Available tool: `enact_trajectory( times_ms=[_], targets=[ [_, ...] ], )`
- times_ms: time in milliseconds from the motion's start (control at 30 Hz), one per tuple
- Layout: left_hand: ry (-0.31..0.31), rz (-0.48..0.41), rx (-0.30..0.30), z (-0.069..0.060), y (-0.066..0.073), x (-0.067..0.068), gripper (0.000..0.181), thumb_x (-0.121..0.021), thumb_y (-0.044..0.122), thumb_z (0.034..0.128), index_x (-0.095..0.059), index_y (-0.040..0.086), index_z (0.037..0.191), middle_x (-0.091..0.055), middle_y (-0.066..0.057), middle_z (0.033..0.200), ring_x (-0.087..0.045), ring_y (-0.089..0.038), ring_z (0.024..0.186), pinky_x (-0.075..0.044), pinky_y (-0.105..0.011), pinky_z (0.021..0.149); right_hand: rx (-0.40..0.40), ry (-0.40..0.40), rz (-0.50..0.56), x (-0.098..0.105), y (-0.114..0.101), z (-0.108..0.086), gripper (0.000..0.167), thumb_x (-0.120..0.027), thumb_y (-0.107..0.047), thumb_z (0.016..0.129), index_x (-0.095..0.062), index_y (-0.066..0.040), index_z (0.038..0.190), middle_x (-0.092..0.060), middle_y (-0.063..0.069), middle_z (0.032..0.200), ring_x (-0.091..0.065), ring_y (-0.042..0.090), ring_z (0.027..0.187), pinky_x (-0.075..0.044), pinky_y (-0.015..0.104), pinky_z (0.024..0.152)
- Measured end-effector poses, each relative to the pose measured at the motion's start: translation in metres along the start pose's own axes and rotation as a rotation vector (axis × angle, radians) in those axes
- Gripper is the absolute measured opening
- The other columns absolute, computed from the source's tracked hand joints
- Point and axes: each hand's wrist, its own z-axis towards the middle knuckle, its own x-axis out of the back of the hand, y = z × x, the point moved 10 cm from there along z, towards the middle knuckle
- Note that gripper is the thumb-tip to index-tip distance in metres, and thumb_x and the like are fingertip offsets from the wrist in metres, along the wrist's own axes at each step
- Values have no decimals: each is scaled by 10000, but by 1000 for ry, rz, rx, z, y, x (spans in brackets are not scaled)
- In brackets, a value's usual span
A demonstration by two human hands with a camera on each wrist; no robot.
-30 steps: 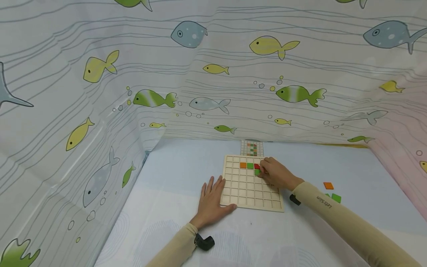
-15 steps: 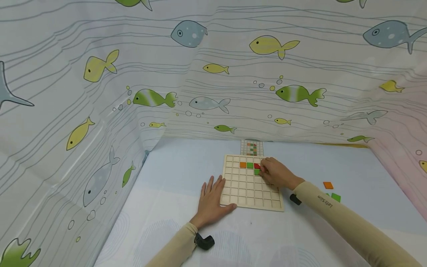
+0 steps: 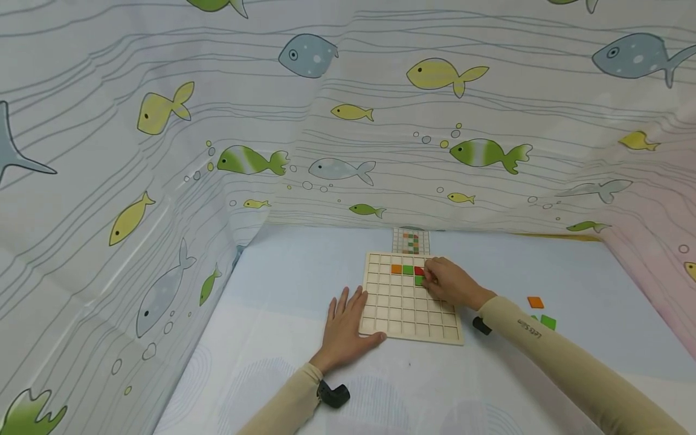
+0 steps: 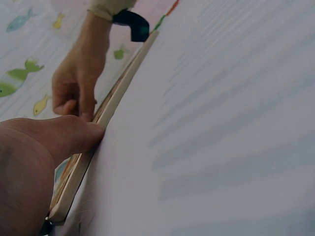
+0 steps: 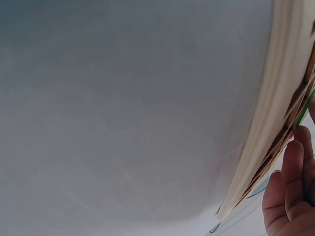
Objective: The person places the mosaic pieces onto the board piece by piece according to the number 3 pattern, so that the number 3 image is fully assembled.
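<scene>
A pale wooden grid board (image 3: 391,308) lies on the table before me. My left hand (image 3: 345,335) rests at its left front corner, fingers spread along the side and thumb (image 4: 81,137) touching the front edge. Over the board's upper right, my right hand (image 3: 452,283) has its fingertips on a green square tile (image 3: 418,281), apparently pinching it; the hand partly covers it. Just above that tile is a red tile (image 3: 418,271), also partly hidden. Another green tile (image 3: 408,270) and an orange tile (image 3: 396,269) continue the row leftward. The right wrist view catches only a green tile edge (image 5: 302,112) by the fingers.
Behind the board lies a small card (image 3: 398,240) printed with a grid of coloured squares. To the right are a loose orange tile (image 3: 535,302) and loose green tiles (image 3: 548,322), partly behind the right sleeve (image 3: 522,335). A fish-patterned curtain (image 3: 348,139) encloses the table.
</scene>
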Motion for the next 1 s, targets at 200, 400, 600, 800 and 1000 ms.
enact_trajectory(
  times_ms=[200,400,600,800,1000],
  targets=[
    [4,3,-4,0,0,0,979,-721,592,891,-368,81,1648,-314,-105,1741,-123,-394,1650,-65,-646,1292,-21,-15,-7,-2,1,-1,331,-779,-160,974,-482,-184,828,-462,-48,784,-468,169,836,-387,354,750],
    [3,-1,0,-1,-1,-1,983,-722,592,892,-361,84,1651,-307,-102,1744,-118,-388,1651,-57,-639,1295,-25,0,-19,0,-1,0,352,-796,-159,960,-486,-187,796,-479,-47,782,-473,170,829,-399,356,751],
    [3,-1,2,0,-1,0,982,-721,588,891,-362,80,1651,-303,-101,1745,-116,-388,1652,-53,-637,1296,-30,7,-29,0,-1,0,355,-793,-163,963,-492,-188,777,-475,-45,775,-467,165,811,-398,349,740],
    [3,-4,-1,0,-1,-1,982,-723,589,889,-365,78,1649,-308,-105,1743,-121,-396,1649,-59,-645,1292,-62,-8,-20,-2,1,0,325,-779,-110,957,-513,-187,786,-493,-39,790,-476,166,819,-403,341,733],
    [4,6,-4,1,-1,-1,984,-722,591,892,-360,78,1651,-308,-106,1743,-122,-396,1649,-61,-644,1293,-75,1,-20,-1,2,0,325,-780,-69,939,-521,-187,780,-528,-39,804,-491,168,816,-418,341,730]
  ],
)
